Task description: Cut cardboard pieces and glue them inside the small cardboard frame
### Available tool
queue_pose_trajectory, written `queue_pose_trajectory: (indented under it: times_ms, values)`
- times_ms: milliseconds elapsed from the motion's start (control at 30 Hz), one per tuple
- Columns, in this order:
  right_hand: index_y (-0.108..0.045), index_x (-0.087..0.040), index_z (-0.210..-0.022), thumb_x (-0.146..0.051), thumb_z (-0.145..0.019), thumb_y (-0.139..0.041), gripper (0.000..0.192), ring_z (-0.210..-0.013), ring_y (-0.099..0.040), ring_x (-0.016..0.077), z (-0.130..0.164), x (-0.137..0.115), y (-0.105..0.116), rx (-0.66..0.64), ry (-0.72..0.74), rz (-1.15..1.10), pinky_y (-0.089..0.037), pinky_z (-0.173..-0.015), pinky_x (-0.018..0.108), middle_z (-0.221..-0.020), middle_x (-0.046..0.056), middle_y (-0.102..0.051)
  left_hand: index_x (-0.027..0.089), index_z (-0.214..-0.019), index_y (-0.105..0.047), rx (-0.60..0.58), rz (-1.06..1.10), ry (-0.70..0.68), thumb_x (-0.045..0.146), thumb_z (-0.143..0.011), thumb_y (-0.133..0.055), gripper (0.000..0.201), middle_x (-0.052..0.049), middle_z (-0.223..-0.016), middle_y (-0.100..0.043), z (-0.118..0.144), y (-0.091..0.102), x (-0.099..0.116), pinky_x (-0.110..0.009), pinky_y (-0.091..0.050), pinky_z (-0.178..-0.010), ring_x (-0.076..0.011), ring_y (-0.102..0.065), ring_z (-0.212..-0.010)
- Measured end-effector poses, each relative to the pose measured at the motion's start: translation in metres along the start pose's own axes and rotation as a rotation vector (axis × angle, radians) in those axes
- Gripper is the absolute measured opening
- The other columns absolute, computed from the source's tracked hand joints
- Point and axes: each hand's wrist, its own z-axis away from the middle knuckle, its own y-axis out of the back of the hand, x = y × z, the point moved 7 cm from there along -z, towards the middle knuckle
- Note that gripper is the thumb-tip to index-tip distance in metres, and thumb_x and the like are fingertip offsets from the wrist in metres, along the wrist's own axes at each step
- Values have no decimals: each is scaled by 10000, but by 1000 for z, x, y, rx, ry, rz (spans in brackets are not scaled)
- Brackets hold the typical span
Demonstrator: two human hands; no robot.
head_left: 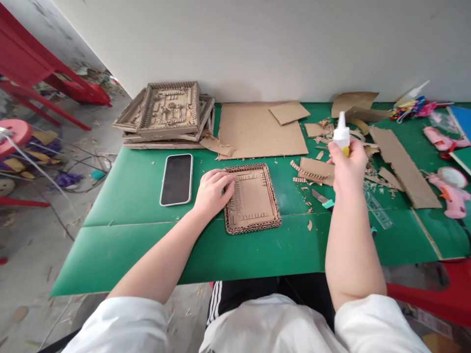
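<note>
Two hands, left hand (212, 192) flat on cardboard frame (252, 198), right hand (348, 164) gripping glue bottle (341, 133)

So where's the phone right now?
The phone lies face up on the green table, just left of the left hand and the cardboard frame.

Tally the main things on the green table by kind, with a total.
Cardboard frames: 1 flat under the left hand, at, plus a stack whose number I cannot tell
Phone: 1
Glue bottle, in the right hand: 1
Pink glue guns: 2
Total: 5, the stack left out
</note>
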Motion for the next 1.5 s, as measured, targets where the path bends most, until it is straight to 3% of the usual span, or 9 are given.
queue_pose_trajectory:
  times_ms: [100,400,600,767,900,1033,1133,1300,1500]
  values:
    - [-483,-217,-1044,-440,-727,-589,401,-713,-582,192,3,10,12,-71,-38,155,-478,-605,354,-927,68,-610,188,-933,-661,-19,36,-21,194,-835,-506,184,-50,-935,-703,-1,-3,2,-386,-492,-882,-203,-605,-948]
    - [-505,-236,-846,-228,-698,-587,169,-700,-565,230,25,13,-20,-464,58,696,-330,-547,275,-745,38,-607,180,-920,-659,-36,53,-40,195,-839,-500,179,-57,-940,-696,-1,-5,4,-375,-492,-885,-199,-597,-937]
    - [-467,-236,-786,-309,-649,-662,249,-704,-579,181,27,1,-18,-334,-80,103,-445,-634,314,-754,-12,-593,166,-924,-653,26,53,-39,171,-834,-503,175,-58,-908,-703,-2,3,4,-364,-488,-865,-202,-608,-925]
    - [-424,-243,-779,-268,-605,-686,316,-701,-573,135,50,-24,-48,-487,-199,-410,-491,-678,326,-768,-40,-561,183,-969,-644,52,77,-27,164,-830,-498,202,-55,-904,-703,0,7,6,-385,-485,-879,-203,-610,-949]
    - [-438,-238,-773,-277,-626,-701,304,-662,-534,110,78,-45,-75,-718,-265,-529,-477,-613,298,-787,-38,-554,192,-1086,-591,29,204,91,205,-848,-505,254,-49,-932,-705,0,10,10,-395,-485,-890,-191,-613,-962]
    - [-470,-225,-777,-276,-650,-709,275,-719,-545,116,101,-61,-88,-928,-192,-476,-461,-694,312,-790,-35,-571,204,-1324,-375,-38,668,354,267,-867,-502,479,-75,-988,-696,-3,2,8,-337,-526,-814,-151,-650,-885]
    - [-496,-217,-777,-295,-670,-699,243,-780,-565,141,109,-68,-91,-1004,-110,-383,-447,-755,344,-812,-22,-592,198,-1271,-436,-106,924,459,280,-822,-569,476,-87,-1018,-685,-7,-6,9,-299,-557,-734,-143,-664,-840]
    - [-524,-222,-784,-326,-707,-669,195,-795,-573,162,105,-70,-86,-962,-5,-226,-444,-778,369,-839,-9,-614,164,-997,-641,-101,906,433,212,-730,-677,273,-44,-874,-694,-5,-1,6,-278,-572,-729,-133,-660,-798]
    - [-489,-239,-886,-418,-713,-645,294,-653,-539,171,63,-26,-63,-518,-97,58,-463,-656,365,-746,-9,-564,230,-1059,-622,226,317,-84,105,-834,-539,270,-9,-866,-682,5,41,29,-234,-553,-750,-96,-642,-799]
